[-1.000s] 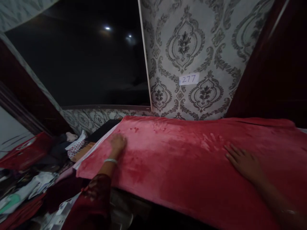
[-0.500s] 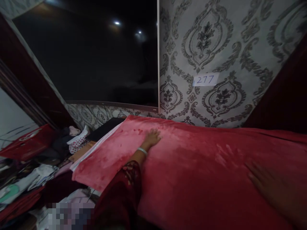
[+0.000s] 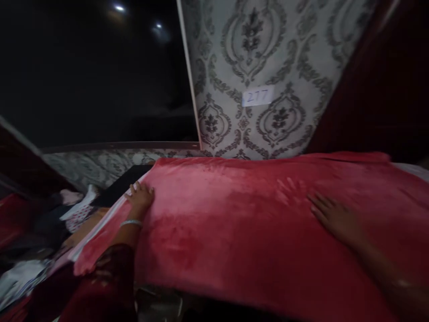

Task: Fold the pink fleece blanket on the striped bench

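Observation:
A red plush blanket [image 3: 214, 219] lies spread over a long surface, its front edge hanging near me. My left hand [image 3: 140, 197], with a bracelet at the wrist, rests flat on the blanket close to its left edge, fingers spread. Farther right, my right hand [image 3: 337, 219] lies palm down on the red pile with its fingers stretched out. Neither hand grips anything. Pale streaks shaped like finger marks show in the pile just beyond the right hand. A whitish border or underside shows along the blanket's left edge.
Behind the blanket stands a patterned wall [image 3: 254, 53] with a paper label [image 3: 257, 95] reading 277. A large dark television screen [image 3: 100, 80] hangs at left. A black surface [image 3: 117, 185] sticks out beside the blanket. Piled clothes [image 3: 23, 277] lie at lower left.
My left hand has slid left across the blanket to near its left edge. The right hand now shows more fully, farther up in view. The view has turned to the right.

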{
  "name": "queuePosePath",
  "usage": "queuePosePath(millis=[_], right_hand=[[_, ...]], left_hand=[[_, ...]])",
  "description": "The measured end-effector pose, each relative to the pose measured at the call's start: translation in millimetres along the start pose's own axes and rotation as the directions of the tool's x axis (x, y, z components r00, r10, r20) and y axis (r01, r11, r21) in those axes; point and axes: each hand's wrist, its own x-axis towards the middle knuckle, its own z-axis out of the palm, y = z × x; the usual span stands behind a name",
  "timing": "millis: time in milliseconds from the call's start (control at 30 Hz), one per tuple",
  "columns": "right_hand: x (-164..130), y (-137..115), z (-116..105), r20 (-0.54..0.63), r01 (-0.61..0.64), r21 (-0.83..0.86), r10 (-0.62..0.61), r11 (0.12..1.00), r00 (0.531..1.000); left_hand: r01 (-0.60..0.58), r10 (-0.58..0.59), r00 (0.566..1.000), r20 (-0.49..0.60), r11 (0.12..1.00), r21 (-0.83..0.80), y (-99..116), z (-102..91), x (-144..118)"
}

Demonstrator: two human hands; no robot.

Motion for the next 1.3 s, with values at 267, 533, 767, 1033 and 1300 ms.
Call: queuePosePath(millis=[267,533,767,1033,1300], right_hand=[[7.1,-15.8,-33.2,0.151,-0.055,0.017,0.052,0.998,0.987],[10.6,-14.2,-39.0,0.21,-0.084,0.084,0.065,0.993,0.976],[47.7,-63.0,-67.7,0.186,-0.06,0.231,0.016,0.971,0.982],[96.3,-118.5,-47.1,0.225,0.323,0.382,-0.426,0.866,0.877],[85.3,85.0,-48.9,0.316,-0.27,0.042,0.244,0.962,0.917]], left_hand=[[-0.647,0.669,0.706,0.232,0.743,-0.173,231.8,-23.2,-76.6],[-0.712,0.732,0.676,0.083,0.678,-0.184,306.6,4.7,-120.4],[-0.714,0.723,0.685,0.09,0.691,-0.113,307.7,6.2,-116.8],[-0.725,0.726,0.681,0.101,0.687,-0.047,311.2,3.5,-113.7],[-0.721,0.722,0.687,0.088,0.691,-0.044,314.3,8.6,-109.4]])
